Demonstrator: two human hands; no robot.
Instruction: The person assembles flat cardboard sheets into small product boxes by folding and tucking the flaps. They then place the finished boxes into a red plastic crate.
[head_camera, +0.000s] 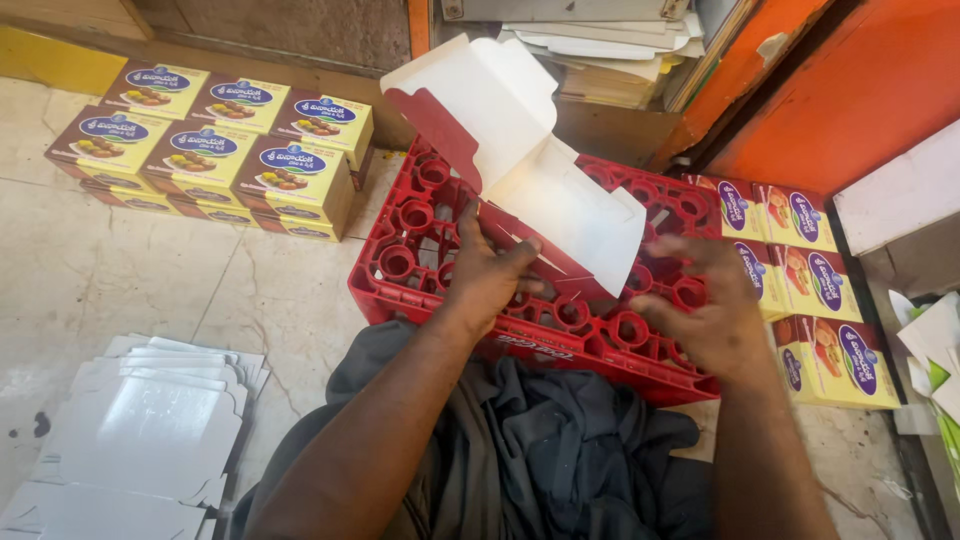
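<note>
A half-folded cardboard box, white inside and red outside, stands over an upturned red plastic crate. My left hand grips the box's lower red edge with fingers bent around it. My right hand rests on the crate just right of the box, fingers spread and blurred, touching the box's lower right corner area. Both forearms reach in from the bottom of the view.
Finished yellow and purple boxes are stacked on the floor at upper left, more of these boxes stand right of the crate. Flat white box blanks lie at lower left. Dark grey cloth covers my lap. An orange wall is behind.
</note>
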